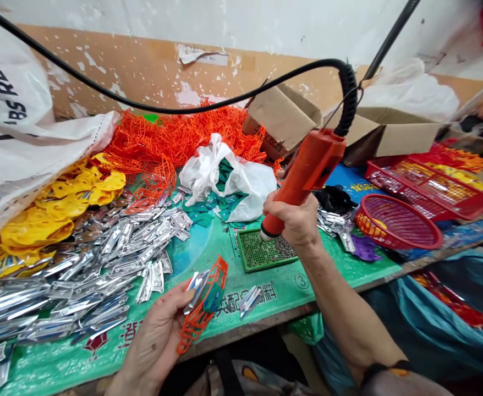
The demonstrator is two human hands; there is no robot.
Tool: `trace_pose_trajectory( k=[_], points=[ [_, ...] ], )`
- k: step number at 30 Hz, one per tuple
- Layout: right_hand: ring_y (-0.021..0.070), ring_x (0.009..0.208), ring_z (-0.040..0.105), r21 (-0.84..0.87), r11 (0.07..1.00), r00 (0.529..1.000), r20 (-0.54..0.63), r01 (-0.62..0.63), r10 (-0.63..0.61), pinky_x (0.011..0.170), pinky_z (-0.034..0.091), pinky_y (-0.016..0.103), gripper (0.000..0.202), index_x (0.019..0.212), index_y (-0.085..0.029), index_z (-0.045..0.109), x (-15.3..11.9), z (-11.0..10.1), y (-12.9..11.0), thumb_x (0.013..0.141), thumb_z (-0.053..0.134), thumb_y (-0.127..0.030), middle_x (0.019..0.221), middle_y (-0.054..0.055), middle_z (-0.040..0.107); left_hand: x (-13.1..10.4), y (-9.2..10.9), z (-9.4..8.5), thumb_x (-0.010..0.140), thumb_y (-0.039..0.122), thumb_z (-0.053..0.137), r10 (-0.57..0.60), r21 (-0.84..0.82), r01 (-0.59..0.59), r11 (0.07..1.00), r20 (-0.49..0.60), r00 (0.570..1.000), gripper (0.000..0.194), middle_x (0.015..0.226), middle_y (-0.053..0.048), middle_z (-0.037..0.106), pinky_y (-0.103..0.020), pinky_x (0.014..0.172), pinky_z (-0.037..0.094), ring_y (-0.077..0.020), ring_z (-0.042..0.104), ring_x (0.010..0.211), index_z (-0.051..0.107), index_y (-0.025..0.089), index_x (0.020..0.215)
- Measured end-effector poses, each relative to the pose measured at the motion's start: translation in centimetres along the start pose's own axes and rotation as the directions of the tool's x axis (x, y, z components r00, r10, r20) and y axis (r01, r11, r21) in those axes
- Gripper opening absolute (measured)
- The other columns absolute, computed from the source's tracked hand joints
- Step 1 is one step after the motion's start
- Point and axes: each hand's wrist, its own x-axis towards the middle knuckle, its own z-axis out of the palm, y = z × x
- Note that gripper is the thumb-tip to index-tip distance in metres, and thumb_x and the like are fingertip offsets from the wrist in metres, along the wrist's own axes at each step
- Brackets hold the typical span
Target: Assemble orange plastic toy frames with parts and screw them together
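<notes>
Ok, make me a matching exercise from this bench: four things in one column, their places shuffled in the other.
1. Red power tool
2. Green tray
3. Yellow pieces
4. Round red basket

A. Under the tool's tip, holding small metal parts
B. Next to the purple pieces
C. Along the edge of the white sack
D. In the right hand

Pairs: 1-D, 2-A, 3-C, 4-B

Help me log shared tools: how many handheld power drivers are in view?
1: the orange driver, held in the right hand, its tip over the green tray. Others may be hidden behind the cardboard boxes.
</notes>
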Motion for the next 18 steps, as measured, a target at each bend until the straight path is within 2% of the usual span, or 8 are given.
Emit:
trace_pose_trajectory(
  k=[4, 10, 18],
  points=[
    [0.0123, 0.054, 0.053, 0.004, 1.0, 1.0, -0.001, -0.005, 0.005, 0.06, 0.047, 0.034, 0.046, 0.101, -0.018, 0.064, -0.4, 0.1, 0.0, 0.056, 0.074, -0.02, 0.064, -0.006, 0.06, -0.1, -0.4, 0.5, 0.059, 0.011, 0.08, 0.034, 0.065, -0.032, 0.997, -0.04, 0.999, 0.026, 0.079, -0.008, 0.08, -0.025, 0.063, 0.06, -0.0184, 0.072, 0.063, 0.078, 0.012, 0.085],
    [0.0124, 0.054, 0.052, 0.032, 0.999, 0.999, -0.03, -0.023, 0.024, 0.059, 0.047, 0.033, 0.046, 0.099, -0.017, 0.065, -0.5, 0.0, 0.4, 0.054, 0.076, -0.02, 0.063, -0.006, 0.06, -0.6, -0.9, 1.3, 0.05, 0.023, 0.09, 0.106, 0.132, -0.103, 0.986, -0.013, 0.994, 0.033, 0.078, -0.005, 0.08, -0.02, 0.063, 0.056, -0.0153, 0.071, 0.064, 0.08, 0.016, 0.081],
    [0.012, 0.053, 0.052, 0.025, 1.0, 1.0, -0.009, -0.01, 0.01, 0.06, 0.047, 0.033, 0.045, 0.099, -0.018, 0.065, -0.7, 0.0, 0.6, 0.056, 0.075, -0.02, 0.063, -0.006, 0.06, -0.8, -1.2, 1.6, 0.051, 0.02, 0.088, 0.13, 0.182, -0.132, 0.975, 0.021, 0.991, 0.029, 0.078, -0.003, 0.08, -0.021, 0.066, 0.055, -0.0153, 0.07, 0.068, 0.081, 0.02, 0.08]
  ],
)
